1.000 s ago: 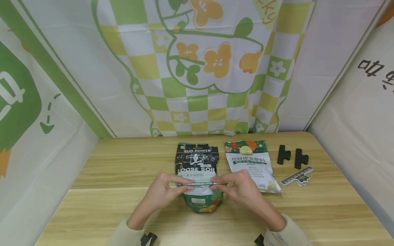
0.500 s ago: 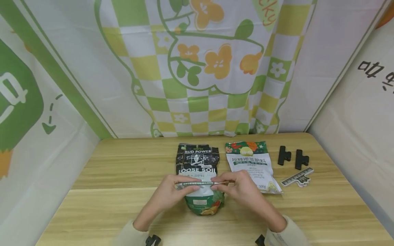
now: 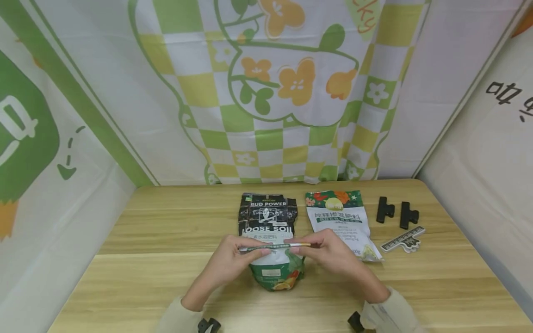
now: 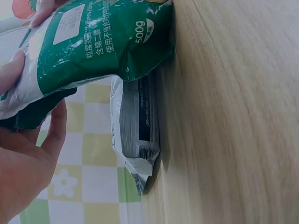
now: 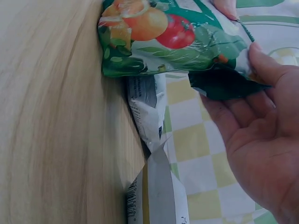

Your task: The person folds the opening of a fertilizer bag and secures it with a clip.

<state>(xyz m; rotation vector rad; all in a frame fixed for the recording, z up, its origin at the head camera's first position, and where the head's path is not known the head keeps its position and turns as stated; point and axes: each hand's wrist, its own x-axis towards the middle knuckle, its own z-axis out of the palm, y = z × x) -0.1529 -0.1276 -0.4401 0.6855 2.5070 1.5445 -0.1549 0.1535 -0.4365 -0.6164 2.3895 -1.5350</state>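
**While it's pinched both ends, looks like a fold**

Your L hand [image 3: 231,260] & R hand [image 3: 333,253] pinch the top of the green-and-white bag [image 3: 272,273], mid-table; next move prob. wants even pressure. Black bag [image 3: 267,213] just beyond, white bag [image 3: 337,221] far right, both short of table's [image 3: 162,231] far edge; most room's left.

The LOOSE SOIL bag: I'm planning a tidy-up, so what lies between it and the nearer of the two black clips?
The white bag with the green top lies between the LOOSE SOIL bag and that clip, as the head view shows.
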